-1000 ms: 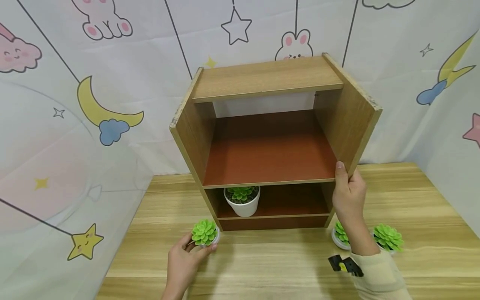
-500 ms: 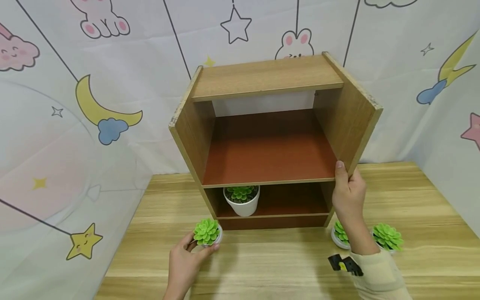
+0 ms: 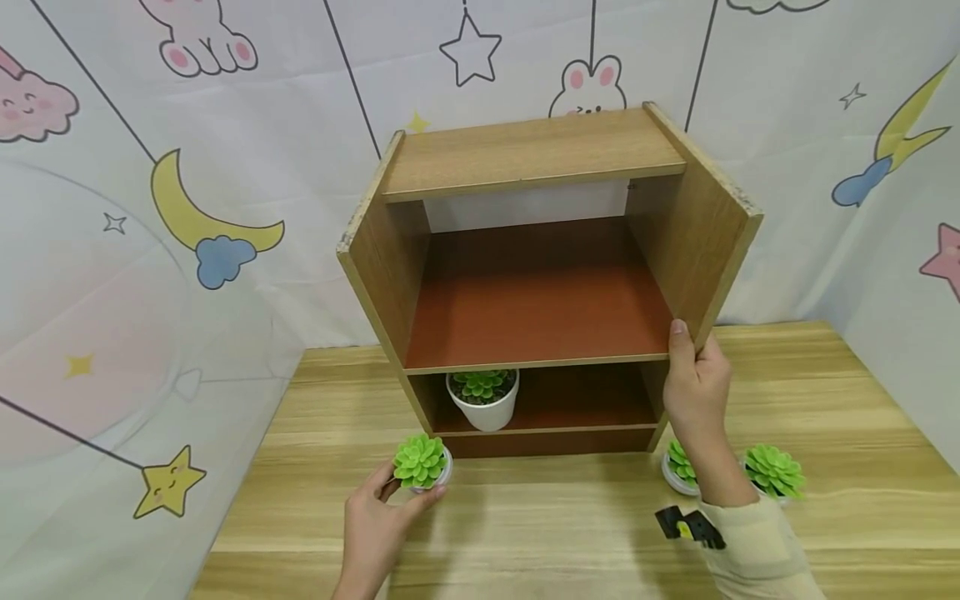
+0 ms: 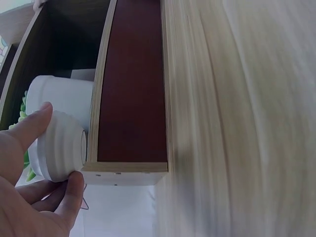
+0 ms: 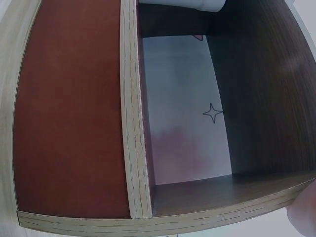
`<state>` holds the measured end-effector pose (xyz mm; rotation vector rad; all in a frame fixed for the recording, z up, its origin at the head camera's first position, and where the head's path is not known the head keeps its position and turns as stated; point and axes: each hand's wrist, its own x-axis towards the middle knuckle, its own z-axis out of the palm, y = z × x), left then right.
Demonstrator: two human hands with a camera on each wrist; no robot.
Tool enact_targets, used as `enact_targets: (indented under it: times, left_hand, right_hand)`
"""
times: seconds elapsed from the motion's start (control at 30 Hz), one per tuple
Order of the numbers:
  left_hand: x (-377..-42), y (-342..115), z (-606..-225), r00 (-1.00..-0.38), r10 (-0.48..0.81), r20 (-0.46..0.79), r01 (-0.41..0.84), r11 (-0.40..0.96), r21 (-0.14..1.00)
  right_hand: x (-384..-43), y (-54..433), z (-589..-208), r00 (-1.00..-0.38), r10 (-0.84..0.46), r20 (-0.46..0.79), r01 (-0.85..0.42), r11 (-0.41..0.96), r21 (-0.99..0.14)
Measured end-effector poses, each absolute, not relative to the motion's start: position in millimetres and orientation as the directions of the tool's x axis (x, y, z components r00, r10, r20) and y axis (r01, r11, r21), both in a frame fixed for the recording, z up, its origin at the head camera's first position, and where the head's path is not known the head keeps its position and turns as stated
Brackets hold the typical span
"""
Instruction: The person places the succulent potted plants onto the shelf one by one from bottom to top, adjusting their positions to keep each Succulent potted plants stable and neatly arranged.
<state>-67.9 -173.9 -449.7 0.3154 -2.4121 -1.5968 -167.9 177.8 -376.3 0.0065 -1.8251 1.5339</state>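
My left hand [image 3: 378, 512] grips a small potted succulent [image 3: 421, 461] between thumb and fingers, in front of the lower left corner of a wooden shelf unit [image 3: 536, 362]. The left wrist view shows the succulent's ribbed white pot [image 4: 61, 145] tipped on its side in that picture, close to the shelf's front edge. Behind it, a larger white pot with a green succulent [image 3: 486, 400] stands on the lower shelf at the left. With thumb in front, my right hand [image 3: 697, 392] holds the unit's right side panel. Only a blurred bit of that hand shows in the right wrist view.
Two more small succulents, one nearer the unit [image 3: 678, 468] and one farther right [image 3: 774, 472], stand on the wooden table [image 3: 540, 533], partly behind my right forearm. A printed cloth [image 3: 300, 100] with moons and stars hangs behind and at both sides.
My left hand has moved slightly right with the small succulent, toward the shelf's lower left corner. My right hand keeps its hold on the side panel.
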Motion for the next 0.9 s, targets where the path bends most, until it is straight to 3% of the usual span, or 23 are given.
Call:
enact_targets:
  times: [0.9]
  left_hand:
    - [-64, -156, -449, -0.944, -0.298, 0.144, 0.013, 0.401, 0.916]
  right_hand:
    - [-170, 179, -379, -0.731, 0.434, 0.527, -0.441, 0.288, -0.850]
